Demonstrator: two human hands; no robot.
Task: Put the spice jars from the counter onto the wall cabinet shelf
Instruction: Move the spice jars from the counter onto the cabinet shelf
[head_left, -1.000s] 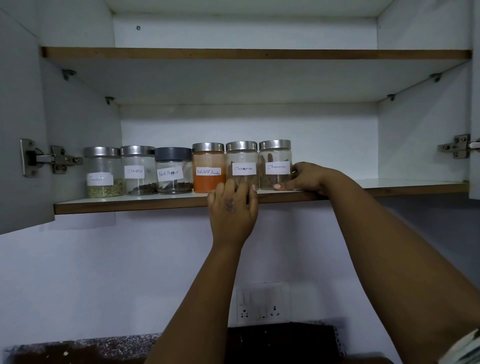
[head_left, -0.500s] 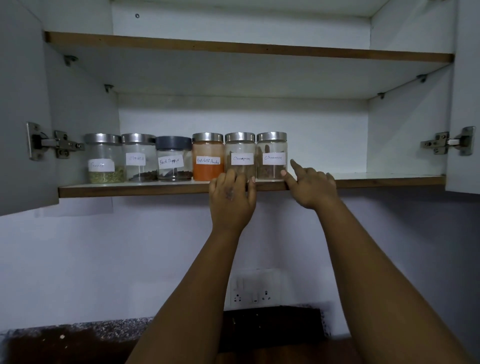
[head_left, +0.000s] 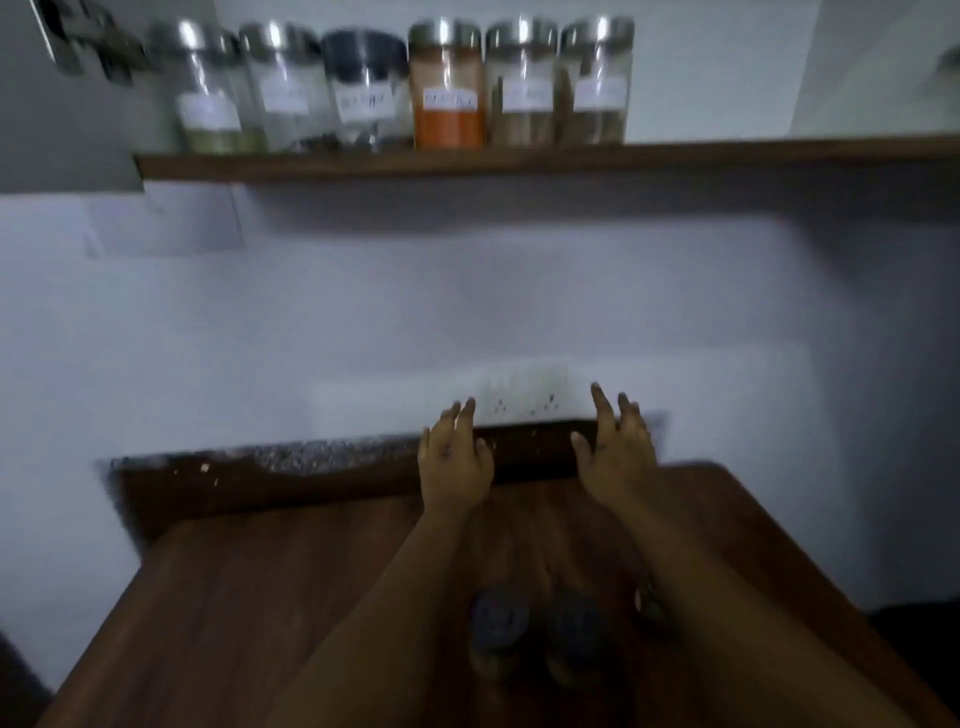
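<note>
Several labelled spice jars stand in a row on the wall cabinet shelf (head_left: 675, 155) at the top, among them an orange-filled jar (head_left: 448, 85) and the rightmost jar (head_left: 597, 83). Below, on the wooden counter (head_left: 260, 597), I see blurred jars with dark lids: one (head_left: 498, 621) between my forearms, a second (head_left: 576, 626) beside it, and a third (head_left: 649, 603) partly hidden by my right arm. My left hand (head_left: 457, 460) and my right hand (head_left: 618, 447) hover over the counter's far edge, fingers loosely spread, holding nothing.
An open cabinet door with a hinge (head_left: 78, 41) hangs at the upper left. A wall socket plate (head_left: 524, 397) sits just behind my hands. A dark speckled stone ledge (head_left: 311, 457) runs along the wall behind the wooden counter. The frame is motion-blurred.
Both hands have dropped from the shelf edge down to the counter level. The view has tilted downward, bringing the counter and its jars into sight.
</note>
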